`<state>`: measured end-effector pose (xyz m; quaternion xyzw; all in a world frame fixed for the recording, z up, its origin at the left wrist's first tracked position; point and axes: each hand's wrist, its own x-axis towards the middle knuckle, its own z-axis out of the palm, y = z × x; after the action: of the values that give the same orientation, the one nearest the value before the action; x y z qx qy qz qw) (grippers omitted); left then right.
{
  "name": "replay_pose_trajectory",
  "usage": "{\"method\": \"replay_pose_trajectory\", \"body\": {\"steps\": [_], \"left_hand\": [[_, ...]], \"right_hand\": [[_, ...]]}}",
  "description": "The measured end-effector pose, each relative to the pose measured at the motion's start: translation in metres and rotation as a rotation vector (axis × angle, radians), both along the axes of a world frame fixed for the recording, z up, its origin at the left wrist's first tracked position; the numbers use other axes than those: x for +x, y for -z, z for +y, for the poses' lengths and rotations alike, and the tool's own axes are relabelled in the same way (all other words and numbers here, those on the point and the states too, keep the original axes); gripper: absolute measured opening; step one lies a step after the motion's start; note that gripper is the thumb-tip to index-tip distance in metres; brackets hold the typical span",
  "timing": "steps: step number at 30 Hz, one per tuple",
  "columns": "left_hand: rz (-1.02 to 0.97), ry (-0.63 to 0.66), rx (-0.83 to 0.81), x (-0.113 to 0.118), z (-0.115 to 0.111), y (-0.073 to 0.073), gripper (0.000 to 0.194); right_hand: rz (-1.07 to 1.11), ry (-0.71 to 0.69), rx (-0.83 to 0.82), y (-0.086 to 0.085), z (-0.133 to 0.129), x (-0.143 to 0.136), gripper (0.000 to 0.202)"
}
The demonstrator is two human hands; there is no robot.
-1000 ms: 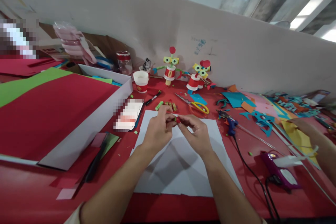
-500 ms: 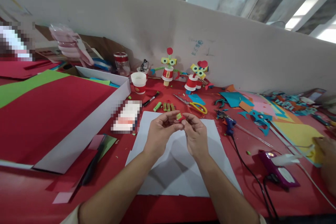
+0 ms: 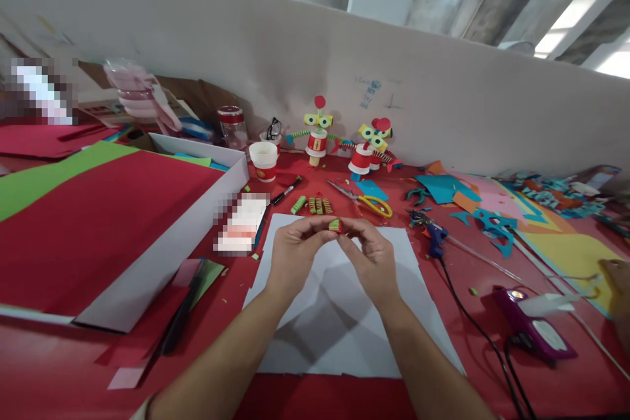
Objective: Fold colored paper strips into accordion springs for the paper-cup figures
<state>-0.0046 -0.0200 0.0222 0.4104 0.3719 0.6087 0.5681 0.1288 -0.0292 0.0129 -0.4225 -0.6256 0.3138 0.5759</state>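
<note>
Between the fingertips of both hands is a small accordion-folded paper strip (image 3: 335, 226), green and red. My left hand (image 3: 295, 251) pinches it from the left, my right hand (image 3: 370, 252) from the right. Both are raised over a white sheet (image 3: 339, 335) on the red table. Just beyond the fingers lie several folded green paper springs (image 3: 319, 205), some with red or dark edges. Yellow-handled scissors (image 3: 374, 205) and a black marker (image 3: 286, 190) rest behind the sheet. Two paper-cup figures (image 3: 315, 142) with yellow eyes and springy arms stand against the wall.
On the left is a white box (image 3: 167, 243) topped with red and green paper. A blue glue gun (image 3: 436, 241) with a black cord lies right, near a purple power strip (image 3: 536, 328). Paper scraps (image 3: 492, 226) cover the right side. A paper cup (image 3: 264, 161) stands behind.
The camera view has shifted slightly, moving the scene a little right and down. My hands still pinch the folded strip, turned slightly. The other person's hand at the right edge shows less.
</note>
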Motion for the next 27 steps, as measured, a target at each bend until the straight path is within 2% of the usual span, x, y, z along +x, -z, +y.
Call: {"method": "replay_pose_trajectory", "body": {"steps": [5, 8, 11, 13, 16, 21, 27], "left_hand": [[0.070, 0.001, 0.055, -0.001, 0.000, 0.002, 0.018], [-0.009, 0.040, 0.056, 0.000, 0.004, 0.007, 0.016], [-0.124, 0.090, 0.003, 0.000, 0.009, 0.011, 0.014], [-0.184, 0.105, -0.038, -0.001, 0.011, 0.011, 0.015], [-0.253, 0.124, -0.080, 0.000, 0.012, 0.010, 0.018], [-0.383, 0.159, -0.081, -0.003, 0.015, 0.010, 0.017], [-0.553, 0.214, -0.202, -0.010, 0.021, 0.010, 0.019]], "right_hand": [[-0.016, 0.067, 0.009, 0.000, -0.004, -0.006, 0.022], [0.036, 0.077, 0.005, 0.000, -0.004, -0.004, 0.033], [0.020, 0.202, -0.034, 0.000, 0.008, 0.017, 0.020], [-0.155, 0.371, -0.061, 0.001, 0.025, 0.038, 0.016], [-0.868, 0.433, -0.203, 0.000, 0.056, 0.063, 0.022], [-1.135, 0.386, -0.350, -0.003, 0.097, 0.068, 0.035], [-1.372, 0.298, -0.435, -0.007, 0.112, 0.058, 0.040]]}}
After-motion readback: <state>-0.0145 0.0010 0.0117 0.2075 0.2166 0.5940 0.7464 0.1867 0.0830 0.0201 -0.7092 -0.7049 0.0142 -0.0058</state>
